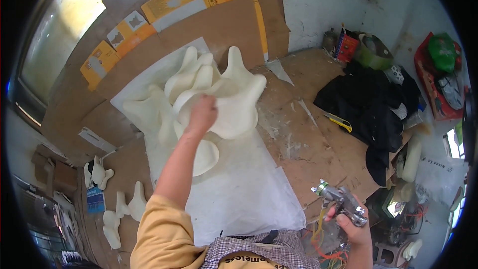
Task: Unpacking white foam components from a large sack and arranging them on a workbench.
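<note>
Left hand (201,114) closed on the rim of the white moulded form (219,97), which lies ahead on the table (298,134) atop a white sheet (244,189); right hand (356,226), low right and well apart, grips a spray gun (341,201).

One large white sculpture (214,94), one spray gun (343,203), one yellow knife (340,122), four small white casts (119,209).

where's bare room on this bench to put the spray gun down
The white sheet is bare on the near side of the cream sculpture. The brown board between sheet and black cloth is open except for a yellow knife. The far right corner is crowded.
</note>
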Demonstrator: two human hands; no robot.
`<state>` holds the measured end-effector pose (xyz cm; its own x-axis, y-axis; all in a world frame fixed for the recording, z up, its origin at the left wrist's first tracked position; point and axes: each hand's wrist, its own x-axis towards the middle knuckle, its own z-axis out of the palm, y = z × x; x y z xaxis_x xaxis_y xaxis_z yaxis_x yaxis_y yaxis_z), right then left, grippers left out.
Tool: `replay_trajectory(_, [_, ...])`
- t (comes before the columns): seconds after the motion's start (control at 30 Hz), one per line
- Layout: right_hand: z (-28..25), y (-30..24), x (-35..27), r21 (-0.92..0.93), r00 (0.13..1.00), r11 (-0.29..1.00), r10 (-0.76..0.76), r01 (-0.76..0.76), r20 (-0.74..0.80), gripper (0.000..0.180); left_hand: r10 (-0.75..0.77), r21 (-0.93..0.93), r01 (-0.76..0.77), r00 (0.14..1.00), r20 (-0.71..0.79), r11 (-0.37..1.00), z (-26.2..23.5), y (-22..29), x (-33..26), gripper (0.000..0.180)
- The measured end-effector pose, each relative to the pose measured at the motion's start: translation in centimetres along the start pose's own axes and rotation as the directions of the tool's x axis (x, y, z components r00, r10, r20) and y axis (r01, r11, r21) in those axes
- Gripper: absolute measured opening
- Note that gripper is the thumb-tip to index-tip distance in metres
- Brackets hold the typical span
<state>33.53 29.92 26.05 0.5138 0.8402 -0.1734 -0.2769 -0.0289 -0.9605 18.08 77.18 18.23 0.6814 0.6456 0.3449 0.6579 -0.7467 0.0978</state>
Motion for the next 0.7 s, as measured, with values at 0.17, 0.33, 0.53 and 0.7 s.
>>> replay_trajectory(0.17, [0.7,1.3,1.2,0.066,0.999,0.997,-0.032,0.033,-0.015,0.061,-0.633,-0.994,-0.110,0.769,-0.089,0.006,-7.8,-6.6,-1.9,0.041])
replay_trajectory(0.33, [2.7,1.8,2.8,0.146,0.996,0.985,-0.088,0.092,-0.032,0.056,-0.042,-0.155,-0.002,0.958,-0.284,0.988,-3.1,-8.9,-0.8,0.055])
replay_trajectory(0.53, [3.6,2.2,3.4,0.156,0.999,0.987,-0.020,0.024,-0.032,0.051,-0.249,-0.280,0.254,0.967,0.052,0.926,-2.4,-7.7,-0.8,0.048])
replay_trajectory(0.7, [4.9,1.8,3.9,0.040,0.978,0.997,0.063,-0.072,0.199,0.058,-0.280,-0.324,0.262,0.960,-0.009,0.909,-3.0,-8.6,-2.8,0.046])
